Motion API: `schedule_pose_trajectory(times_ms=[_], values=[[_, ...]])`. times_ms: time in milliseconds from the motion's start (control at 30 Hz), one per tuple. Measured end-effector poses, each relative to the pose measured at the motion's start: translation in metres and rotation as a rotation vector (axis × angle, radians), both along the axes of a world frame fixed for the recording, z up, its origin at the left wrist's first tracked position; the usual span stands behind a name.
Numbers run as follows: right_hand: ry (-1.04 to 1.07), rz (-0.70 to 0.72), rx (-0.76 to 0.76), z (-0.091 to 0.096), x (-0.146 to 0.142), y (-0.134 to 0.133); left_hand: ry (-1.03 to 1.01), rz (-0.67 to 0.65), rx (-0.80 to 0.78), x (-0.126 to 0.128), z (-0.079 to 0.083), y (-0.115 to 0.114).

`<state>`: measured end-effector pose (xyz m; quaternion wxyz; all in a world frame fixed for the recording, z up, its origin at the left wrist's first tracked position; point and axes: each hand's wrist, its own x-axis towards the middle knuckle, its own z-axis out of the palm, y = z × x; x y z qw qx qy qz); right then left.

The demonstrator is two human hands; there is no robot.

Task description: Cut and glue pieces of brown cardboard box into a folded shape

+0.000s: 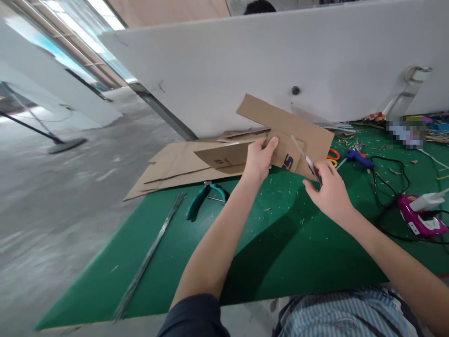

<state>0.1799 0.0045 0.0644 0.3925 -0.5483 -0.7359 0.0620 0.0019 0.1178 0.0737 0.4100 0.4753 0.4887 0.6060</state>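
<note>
My left hand [260,157] pinches a brown piece of cardboard [308,133] between thumb and fingers, holding it raised and tilted over the green table. Dark printed letters show on its lower part, and a folded flap extends left of the hand. Closed round a slim utility knife [310,164], my right hand [331,189] is at the cardboard's lower right. The knife's pale tip points up and left across the cardboard; motion blurs it somewhat. Flat cardboard sheets [171,161] lie behind my left hand. Teal-handled pliers [199,202] rest on the table near my left forearm.
A bundle of thin wires [154,250] lies on the green table [266,267]. At right are a blue glue gun [359,158], orange and yellow scissor handles [333,157], a black cord and a magenta power strip [423,217]. Behind stands a white partition [224,70]; someone's hair shows above it.
</note>
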Motion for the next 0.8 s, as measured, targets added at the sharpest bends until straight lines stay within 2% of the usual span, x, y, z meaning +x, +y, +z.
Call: schedule_pose_trajectory(times_ms=[133, 233, 333, 433, 633, 800], values=[[-0.417, -0.088, -0.052, 0.002, -0.005, 0.006, -0.05, -0.004, -0.075, 0.011, -0.014, 0.002], [-0.59, -0.107, -0.076, 0.004, -0.006, 0.008, -0.131, -0.03, -0.163, 0.017, -0.02, 0.001], [-0.636, -0.138, -0.098, 0.002, -0.007, 0.008, -0.192, -0.052, -0.241, 0.021, -0.022, 0.0], [-0.639, -0.157, -0.078, -0.001, -0.006, 0.008, -0.205, -0.018, -0.302, 0.024, -0.021, -0.003], [-0.66, -0.042, 0.037, -0.001, 0.002, 0.012, -0.275, -0.09, -0.281, 0.024, -0.018, -0.008], [-0.722, -0.009, 0.142, 0.005, 0.011, 0.018, -0.323, -0.07, -0.338, 0.024, -0.009, -0.011]])
